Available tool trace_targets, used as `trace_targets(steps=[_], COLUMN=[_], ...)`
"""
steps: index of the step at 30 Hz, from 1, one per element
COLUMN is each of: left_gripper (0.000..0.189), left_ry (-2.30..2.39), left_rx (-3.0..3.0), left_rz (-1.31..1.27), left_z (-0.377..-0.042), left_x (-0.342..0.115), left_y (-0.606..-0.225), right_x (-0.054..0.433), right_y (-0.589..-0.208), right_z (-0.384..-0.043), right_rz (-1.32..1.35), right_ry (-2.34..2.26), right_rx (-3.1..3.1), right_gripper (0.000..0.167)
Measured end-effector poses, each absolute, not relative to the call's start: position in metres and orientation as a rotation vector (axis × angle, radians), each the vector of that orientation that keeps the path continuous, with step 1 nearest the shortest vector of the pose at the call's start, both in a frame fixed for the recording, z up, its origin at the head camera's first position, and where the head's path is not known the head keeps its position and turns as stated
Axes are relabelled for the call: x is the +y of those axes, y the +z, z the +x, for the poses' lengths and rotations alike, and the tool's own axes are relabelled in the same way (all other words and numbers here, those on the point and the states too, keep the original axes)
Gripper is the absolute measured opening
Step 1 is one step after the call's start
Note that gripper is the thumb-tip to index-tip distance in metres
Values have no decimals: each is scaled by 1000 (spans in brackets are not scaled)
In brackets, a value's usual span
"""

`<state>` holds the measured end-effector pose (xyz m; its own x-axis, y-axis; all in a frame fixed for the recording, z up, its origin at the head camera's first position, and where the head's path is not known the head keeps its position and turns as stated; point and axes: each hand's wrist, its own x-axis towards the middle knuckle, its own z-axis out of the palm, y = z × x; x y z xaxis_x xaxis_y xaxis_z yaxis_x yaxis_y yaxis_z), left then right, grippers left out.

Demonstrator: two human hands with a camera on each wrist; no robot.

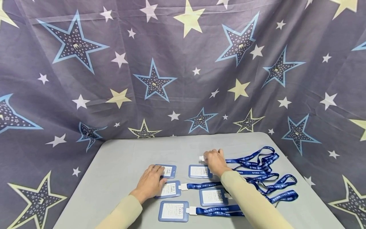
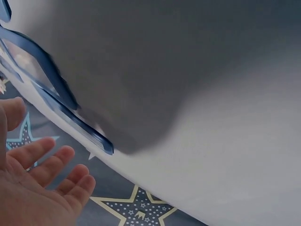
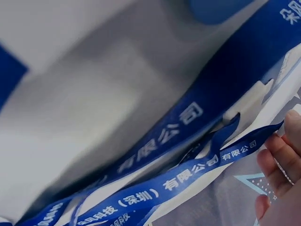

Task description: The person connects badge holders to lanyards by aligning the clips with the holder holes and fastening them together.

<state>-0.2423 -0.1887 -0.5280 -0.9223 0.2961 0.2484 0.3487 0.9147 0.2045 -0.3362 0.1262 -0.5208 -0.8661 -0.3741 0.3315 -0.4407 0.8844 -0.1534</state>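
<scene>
My right hand [image 1: 216, 163] pinches a blue lanyard [image 1: 238, 161] near its end, and a white plastic clip [image 1: 201, 158] sticks out to the left of the fingers. In the right wrist view that printed strap [image 3: 240, 151] runs up to the fingertips. Just below this hand lies a blue-framed badge holder [image 1: 197, 171] with no clip on its slot. My left hand [image 1: 149, 183] has relaxed fingers resting over the left part of another unclipped badge holder [image 1: 170, 171]. Its thumb overlaps a second badge holder [image 1: 170, 189], which is joined by a white clip to a lanyard.
Nearest me, a clipped badge holder [image 1: 173, 211] lies flat. Another badge holder [image 1: 213, 196] sits partly beside the right sleeve [image 1: 246, 197]. Looped lanyard straps [image 1: 281, 183] heap at the right of the grey table [image 1: 128, 159]. A star-patterned curtain [image 1: 183, 79] stands behind.
</scene>
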Motion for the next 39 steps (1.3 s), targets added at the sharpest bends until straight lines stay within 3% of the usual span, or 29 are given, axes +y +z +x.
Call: trace_targets(steps=[6,21,39], left_gripper=[56,63,65], left_ry=[-312,-223,-311], left_rx=[-2892,-2943,-3072], left_rz=[-502,-570,-472], left_z=[-251,-270,-284], left_x=[-190,-194,-196], left_y=[-527,-527,-527], right_x=[124,118,111], right_y=[-518,-519,-520], right_z=[-334,-337,-337], right_rz=[603,589,581], right_ry=[323,301,285], right_rx=[-2774,-2780,-2771], right_gripper=[25,27,11])
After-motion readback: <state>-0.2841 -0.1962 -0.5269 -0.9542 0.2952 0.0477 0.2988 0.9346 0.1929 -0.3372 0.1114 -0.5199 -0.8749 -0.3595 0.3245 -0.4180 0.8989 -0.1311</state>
